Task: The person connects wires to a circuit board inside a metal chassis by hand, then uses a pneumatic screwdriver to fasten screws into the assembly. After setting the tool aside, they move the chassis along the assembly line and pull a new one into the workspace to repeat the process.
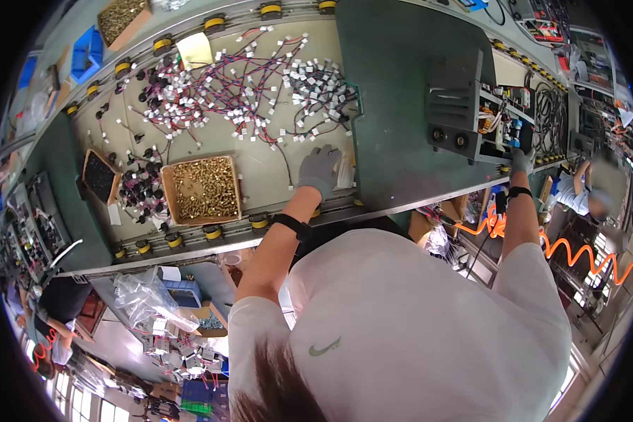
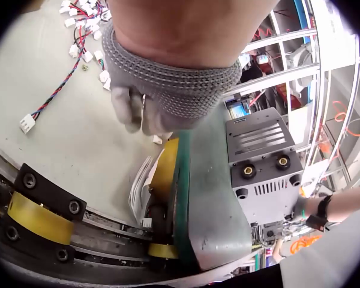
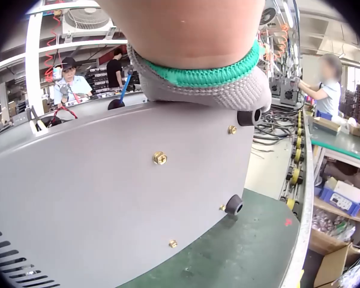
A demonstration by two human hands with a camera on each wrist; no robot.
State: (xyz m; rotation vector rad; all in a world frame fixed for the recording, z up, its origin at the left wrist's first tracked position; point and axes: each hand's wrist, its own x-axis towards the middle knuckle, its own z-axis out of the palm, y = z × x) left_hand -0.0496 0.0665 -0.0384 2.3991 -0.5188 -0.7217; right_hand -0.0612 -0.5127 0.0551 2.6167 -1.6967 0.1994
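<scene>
My gloved left hand (image 1: 320, 171) is low over the bench, its fingertips close to the surface beside a heap of white-plugged cable connectors (image 1: 320, 88). In the left wrist view its fingers (image 2: 127, 111) point down, with no object visible between them. A small clear plastic bag (image 1: 345, 171) lies just right of this hand. My gloved right hand (image 1: 521, 162) holds the near corner of a grey metal case (image 1: 451, 98), open on one side with wires and parts inside. The right wrist view shows the palm over the case's edge; the fingertips are hidden behind it.
A cardboard box of brass screws (image 1: 204, 188) stands left of my left hand. Under the case is a green board (image 1: 394, 141). Yellow-wheeled rollers (image 1: 259, 221) line the bench edge. An orange coiled hose (image 1: 577, 257) hangs at right. Other people (image 3: 331, 84) work further off.
</scene>
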